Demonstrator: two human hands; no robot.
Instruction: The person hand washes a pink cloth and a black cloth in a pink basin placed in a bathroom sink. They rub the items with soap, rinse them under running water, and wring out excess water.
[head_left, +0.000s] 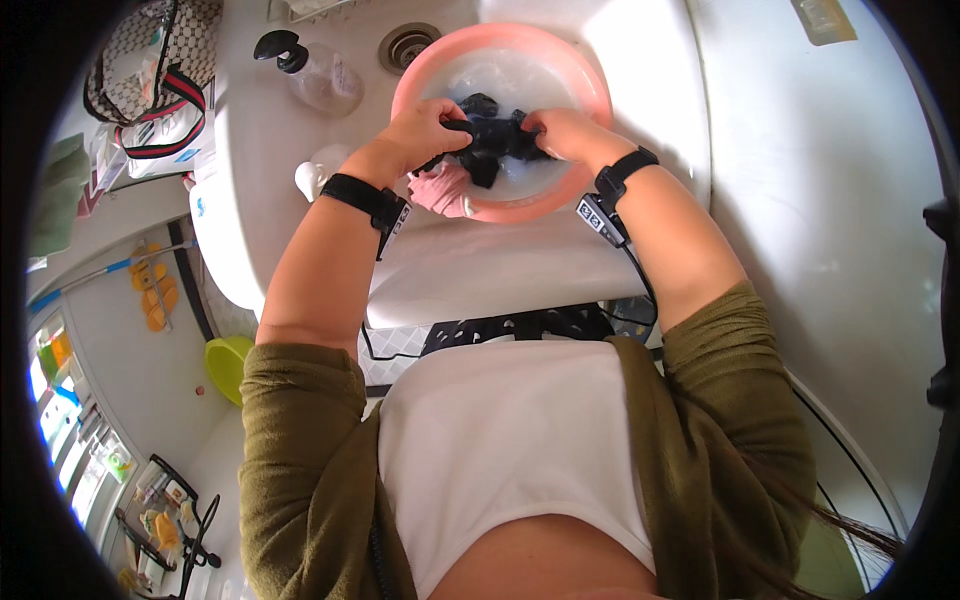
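A pink plastic basin (501, 34) holds cloudy water in a white sink. Across the water lies a wet black cloth (491, 139), partly under the surface. My left hand (427, 135) pinches its left end between thumb and fingers, above the basin's left rim. Its right end is gripped by the fingers of my right hand (566, 135), near the basin's right side. A pink cloth (444, 191) hangs over the near left rim, just below my left hand. Both wrists wear black straps with small devices.
Left of the basin stand a clear pump bottle (322, 79) with a black head and a white bottle (311, 180). The metal sink drain (409, 46) lies behind the rim. A patterned bag (142, 64) is at the far left. A white wall (810, 187) rises on the right.
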